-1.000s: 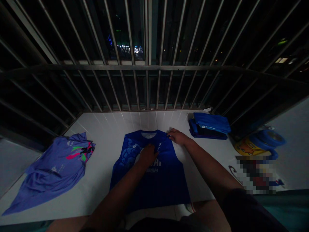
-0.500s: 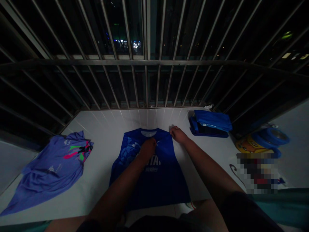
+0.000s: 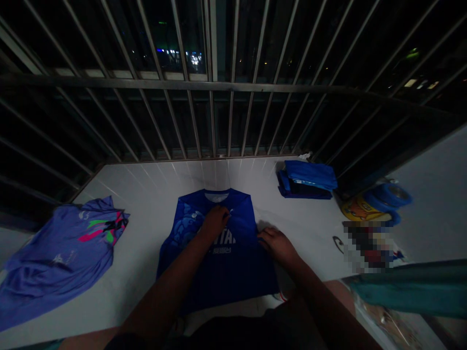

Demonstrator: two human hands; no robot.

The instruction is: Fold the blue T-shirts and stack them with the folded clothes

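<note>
The blue sleeveless shirt lies spread flat, with no fold in it yet, mid-length on the white ledge, its hem towards the near edge. The right hand has bent fingers at the shirt's right side; the left hand is on the chest, fingers curled. Whether either grasps cloth, I cannot tell. By the ledge's left edge, a purple garment lies rumpled, also unfolded. Only the blue stack near the far right corner looks folded.

The left forearm hides part of the print; the view's border crops the purple garment. A pixelated patch is unreadable, and the stack's number of pieces unclear.
</note>
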